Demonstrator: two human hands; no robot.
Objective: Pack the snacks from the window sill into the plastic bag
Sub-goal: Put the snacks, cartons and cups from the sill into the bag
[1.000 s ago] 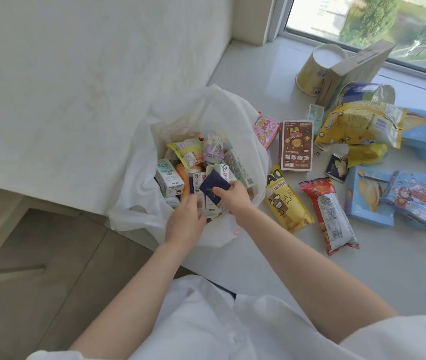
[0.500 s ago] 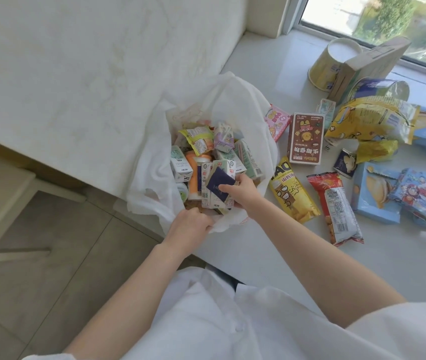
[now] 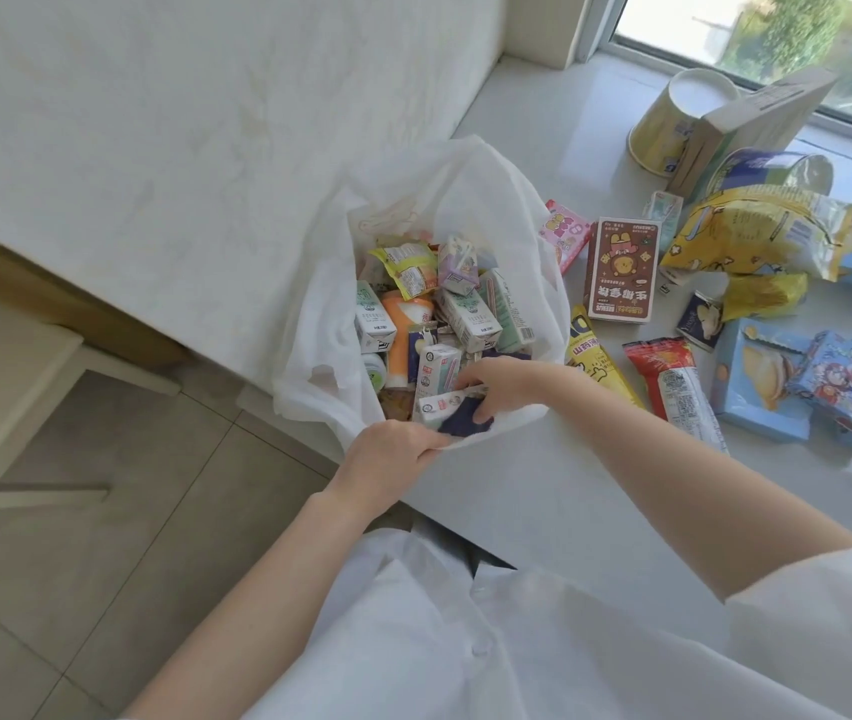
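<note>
The right hand [image 3: 496, 387] pinches a dark packet [image 3: 465, 422] low inside the plastic bag [image 3: 491, 200]; the left hand [image 3: 387, 457] grips the bag's near rim. Best tuck the packet flat beside the cartons. The bag overhangs the window sill [image 3: 543, 491] edge; more snacks [image 3: 621, 267] lie right.

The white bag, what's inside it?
The plastic bag holds small drink cartons, a yellow packet and a dark blue packet. Whatever lies underneath is covered.

Brown box [image 3: 623, 267]: upside-down Chinese characters; other print too small.
</note>
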